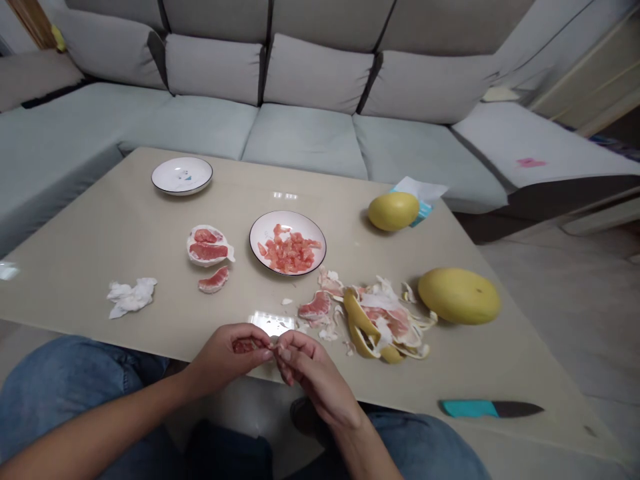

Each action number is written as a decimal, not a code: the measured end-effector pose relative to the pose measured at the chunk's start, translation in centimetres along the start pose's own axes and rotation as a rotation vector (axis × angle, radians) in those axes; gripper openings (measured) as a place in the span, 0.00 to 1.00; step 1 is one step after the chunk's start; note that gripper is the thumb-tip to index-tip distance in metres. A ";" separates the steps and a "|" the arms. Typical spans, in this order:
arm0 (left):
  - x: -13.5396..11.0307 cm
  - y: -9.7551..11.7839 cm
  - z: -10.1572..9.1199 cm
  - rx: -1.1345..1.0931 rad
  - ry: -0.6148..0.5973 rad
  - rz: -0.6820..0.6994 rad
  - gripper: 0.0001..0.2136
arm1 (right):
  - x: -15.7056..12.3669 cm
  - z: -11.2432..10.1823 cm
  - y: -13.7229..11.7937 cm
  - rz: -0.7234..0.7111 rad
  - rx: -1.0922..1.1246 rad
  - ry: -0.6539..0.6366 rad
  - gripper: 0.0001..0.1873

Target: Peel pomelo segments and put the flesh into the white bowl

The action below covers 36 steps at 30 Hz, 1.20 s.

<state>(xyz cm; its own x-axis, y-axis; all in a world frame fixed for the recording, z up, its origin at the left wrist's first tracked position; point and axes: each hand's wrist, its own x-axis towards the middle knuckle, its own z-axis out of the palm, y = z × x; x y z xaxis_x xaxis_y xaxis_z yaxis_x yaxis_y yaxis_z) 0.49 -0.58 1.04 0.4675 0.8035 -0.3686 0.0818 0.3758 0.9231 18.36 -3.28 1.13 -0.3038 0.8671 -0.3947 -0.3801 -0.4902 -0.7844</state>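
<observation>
My left hand (233,357) is closed round a red pomelo segment (243,346), mostly covered by the fingers. Meeting its fingertips, my right hand (307,370) pinches a small pale bit of pomelo membrane at the segment's edge. Both hands hover over the table's near edge. Beyond them, a white plate (287,243) holds several peeled red pulp pieces. Left of that plate lie a partly opened pomelo chunk (209,245) and a loose segment (213,280). Another segment (315,306) rests beside a heap of yellow peel and membrane scraps (383,323).
Two whole yellow pomelos (459,295) are on the right, the farther one against a tissue pack (424,200). A teal-handled knife (490,409) lies near the right front edge. A second plate (182,176) sits far left; crumpled tissue (131,297) lies nearer. A sofa (305,133) stands behind.
</observation>
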 end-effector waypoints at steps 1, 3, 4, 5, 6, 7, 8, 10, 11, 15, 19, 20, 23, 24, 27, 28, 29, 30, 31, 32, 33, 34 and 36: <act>0.0 0.1 0.0 0.004 0.002 -0.007 0.10 | 0.0 0.0 0.0 -0.003 0.017 0.013 0.15; 0.0 0.2 0.0 0.008 0.003 -0.025 0.10 | 0.1 0.0 0.1 -0.011 0.062 0.034 0.14; 0.0 0.2 0.0 0.002 0.002 -0.036 0.10 | 0.1 0.0 0.1 -0.015 0.082 0.040 0.14; 0.0 0.2 0.0 -0.009 -0.005 -0.050 0.11 | 0.1 -0.1 0.1 -0.021 0.100 0.044 0.14; 0.0 0.2 -0.1 -0.024 -0.016 -0.064 0.11 | 0.2 -0.2 0.1 -0.033 0.111 0.049 0.14; 0.0 0.2 -0.1 -0.039 -0.024 -0.074 0.11 | 0.2 -0.3 0.1 -0.053 0.110 0.057 0.14; 0.1 0.2 -0.2 -0.049 -0.029 -0.080 0.11 | 0.2 -0.5 0.0 -0.077 0.092 0.072 0.14; 0.1 0.1 -0.2 -0.054 -0.032 -0.087 0.11 | 0.2 -0.9 -0.2 -0.133 -0.026 0.120 0.13; 0.1 0.1 -0.3 -0.053 -0.028 -0.092 0.11 | 0.2 -1.1 -0.3 -0.163 -0.136 0.155 0.13; 0.2 0.3 -0.3 -0.009 -0.001 -0.096 0.11 | 0.3 -1.8 -0.4 -0.384 -0.726 0.343 0.07; 0.0 0.7 -0.3 0.204 0.068 0.056 0.08 | 0.1 -1.8 -0.2 -0.529 -0.989 0.419 0.05; -0.1 0.8 -0.4 0.291 0.088 0.114 0.07 | 0.0 -1.6 -0.2 -0.540 -0.977 0.394 0.04; -0.1 0.9 -0.4 0.510 0.114 0.257 0.06 | -0.5 -0.9 -0.4 -0.581 -0.905 0.241 0.08; -0.2 0.9 -0.4 0.548 0.112 0.286 0.06 | -0.6 -0.7 -0.4 -0.598 -0.907 0.194 0.10; -0.1 0.7 -0.4 0.591 0.104 0.334 0.05 | -0.9 -0.4 -0.3 -0.670 -0.994 0.110 0.10; -0.1 0.6 -0.3 0.596 0.105 0.342 0.05 | -0.9 -0.4 -0.2 -0.697 -1.031 0.096 0.10; -0.1 0.5 -0.3 0.598 0.106 0.347 0.05 | -0.9 -0.5 -0.1 -0.724 -1.066 0.089 0.10; -0.1 0.4 -0.3 0.599 0.104 0.349 0.05 | -0.9 -0.5 0.1 -0.751 -1.100 0.090 0.10; -0.1 0.4 -0.3 0.597 0.097 0.347 0.06 | -0.8 -0.6 0.3 -0.772 -1.132 0.096 0.09; -0.1 0.4 -0.3 0.591 0.086 0.340 0.05 | -0.7 -0.6 0.4 -0.788 -1.159 0.107 0.09; -0.1 0.5 -0.3 0.576 0.074 0.327 0.05 | -0.7 -0.5 0.6 -0.801 -1.179 0.123 0.08; -0.1 0.5 -0.3 0.550 0.058 0.306 0.05 | -0.6 -0.5 0.8 -0.817 -1.190 0.143 0.07; -0.1 0.7 -0.2 0.456 0.028 0.237 0.06 | -0.5 -0.3 1.2 -0.843 -1.183 0.182 0.07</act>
<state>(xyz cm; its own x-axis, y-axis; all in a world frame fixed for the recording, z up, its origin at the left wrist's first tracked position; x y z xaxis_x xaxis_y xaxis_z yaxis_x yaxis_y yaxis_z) 0.30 -0.26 1.66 0.4966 0.8566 -0.1401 0.3551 -0.0533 0.9333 18.37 -4.26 0.27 -0.2129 0.8972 0.3870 0.5653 0.4362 -0.7001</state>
